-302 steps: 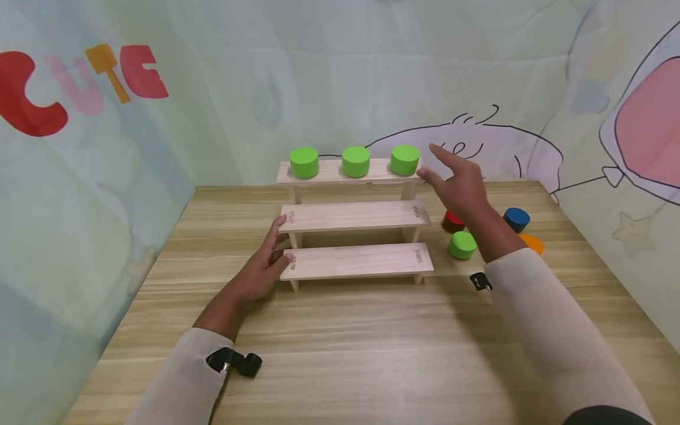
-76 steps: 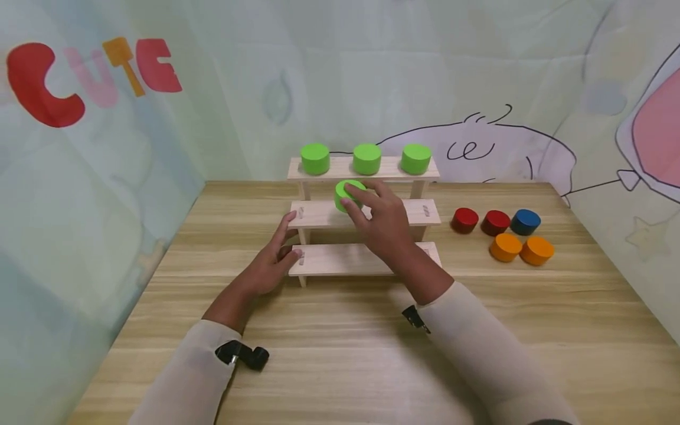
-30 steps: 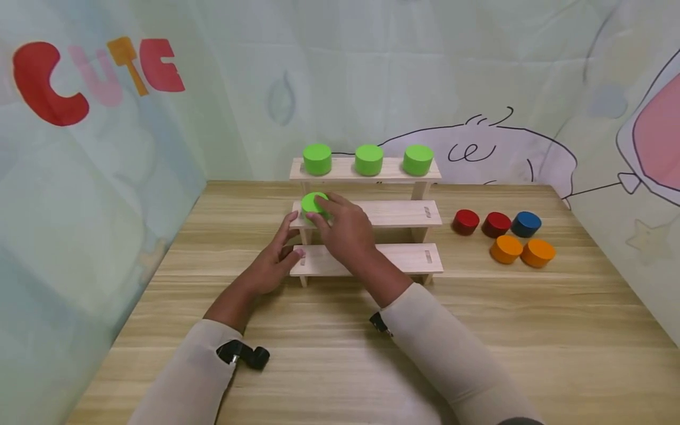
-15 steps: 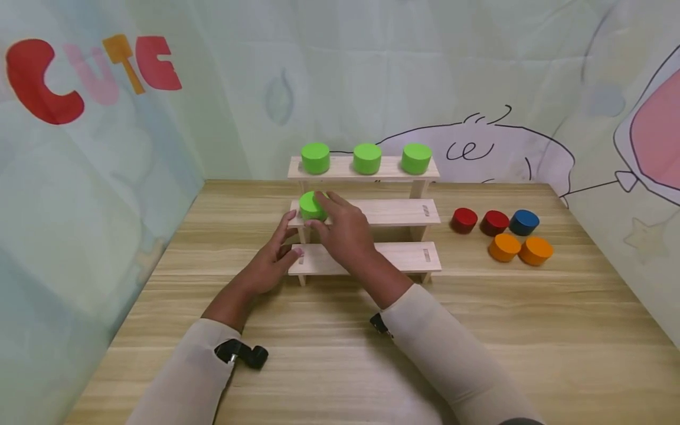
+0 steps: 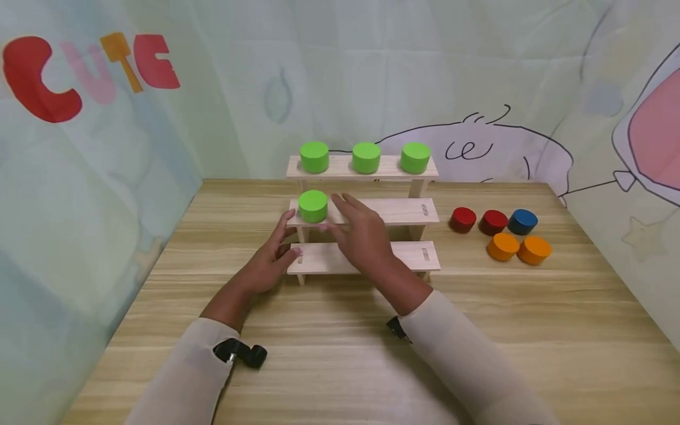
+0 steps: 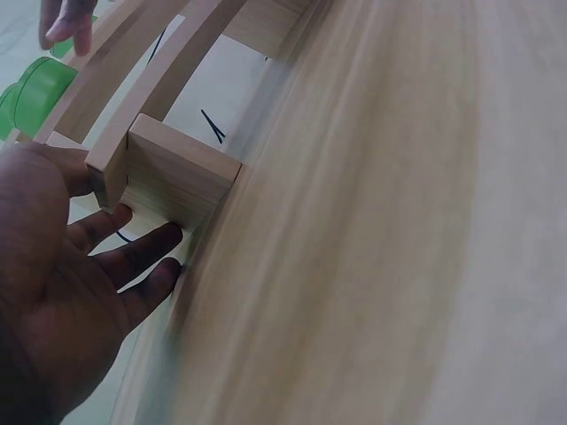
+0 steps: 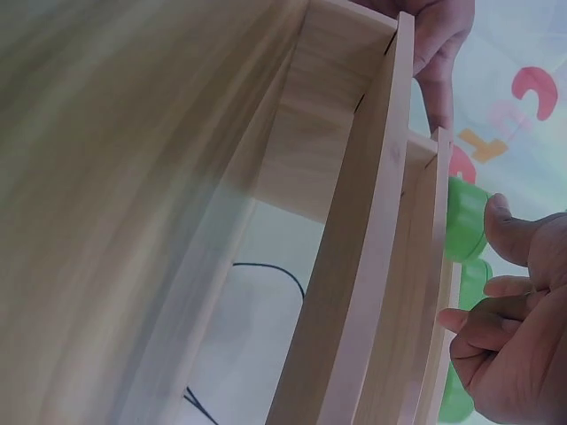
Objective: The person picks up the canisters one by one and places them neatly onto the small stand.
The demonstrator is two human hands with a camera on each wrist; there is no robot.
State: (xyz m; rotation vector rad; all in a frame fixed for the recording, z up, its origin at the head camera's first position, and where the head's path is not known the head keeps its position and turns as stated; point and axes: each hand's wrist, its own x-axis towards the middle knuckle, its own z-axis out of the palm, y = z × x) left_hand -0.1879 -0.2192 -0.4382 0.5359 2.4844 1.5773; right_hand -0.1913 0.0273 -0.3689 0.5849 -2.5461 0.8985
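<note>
A three-tier wooden display stand [image 5: 382, 212] stands on the table in the head view. My left hand [image 5: 264, 265] holds its left end, thumb on the bottom shelf and a fingertip at the middle shelf. In the left wrist view, other fingers [image 6: 142, 257] touch the side panel. A green cylinder block [image 5: 313, 206] sits upright at the left end of the middle shelf. Just right of it is my right hand [image 5: 365, 236], fingers extended and holding nothing. Along the top shelf stand three more green blocks [image 5: 366, 157].
Right of the stand, two red blocks [image 5: 463, 219] and a blue block [image 5: 523, 222] form a row on the table [image 5: 340, 354]. Two orange blocks [image 5: 503, 247] lie in front of them. A printed cloth backdrop [image 5: 340, 77] surrounds the table's back and sides.
My right hand carried a green block leftward to the middle shelf's left end, let go and drew back to the right. Earlier, that block lay on the table. My left hand stays at the stand.
</note>
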